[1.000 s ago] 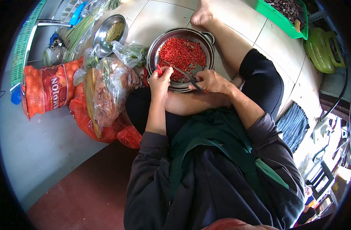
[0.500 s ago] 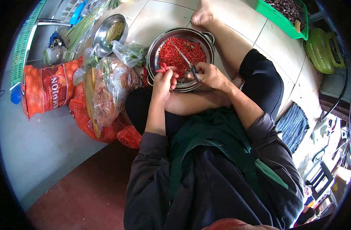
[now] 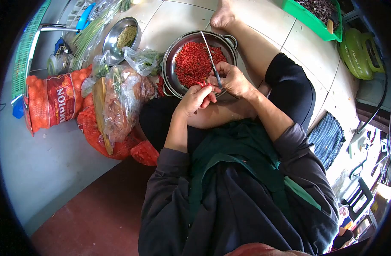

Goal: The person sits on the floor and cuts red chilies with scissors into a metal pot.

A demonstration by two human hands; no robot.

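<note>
Left hand [image 3: 197, 100] pinching slim red chillies [image 3: 203, 84] at the near edge of the round steel pot [image 3: 171, 64], right hand [image 3: 232, 80] gripping a long, dark-handled blade [image 3: 208, 54]. Hands that close, one slip means nicked skin.

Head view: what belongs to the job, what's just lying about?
Likely in use:
red chillies, left hand
dark-handled blade, right hand
metal pot
chopped chillies

Seemingly idle:
orange mesh sack
green gas cylinder
metal bowl
green crate
</note>
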